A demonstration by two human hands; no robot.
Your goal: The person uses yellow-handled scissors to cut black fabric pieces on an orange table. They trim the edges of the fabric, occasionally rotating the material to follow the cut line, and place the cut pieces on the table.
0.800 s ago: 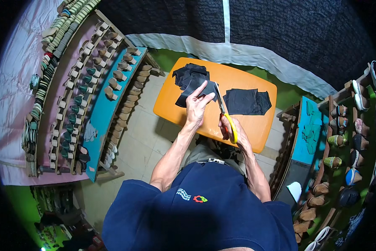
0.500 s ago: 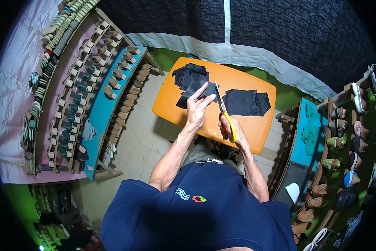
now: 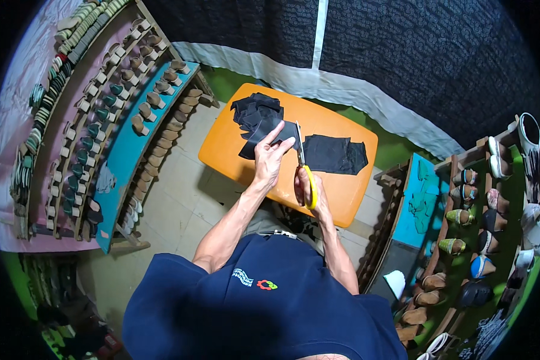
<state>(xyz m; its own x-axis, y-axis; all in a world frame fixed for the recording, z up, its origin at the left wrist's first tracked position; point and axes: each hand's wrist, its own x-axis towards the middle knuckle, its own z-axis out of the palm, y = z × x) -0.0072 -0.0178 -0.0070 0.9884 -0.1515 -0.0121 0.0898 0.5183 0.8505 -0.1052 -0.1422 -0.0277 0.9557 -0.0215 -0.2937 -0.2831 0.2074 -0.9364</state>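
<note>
My left hand grips a piece of black fabric over the orange table. My right hand is closed on yellow-handled scissors, whose blades point up into that fabric beside my left fingers. A pile of black cut pieces lies at the table's far left. A folded black cloth lies to the right of the scissors.
Racks of shoe soles and heels stand on the left along a blue board. Shelves of finished shoes fill the right side. A dark patterned cloth hangs behind the table. A blue board leans at the table's right.
The scissors' blades have advanced slightly along the black fabric; both hands stay in nearly the same place over the table.
</note>
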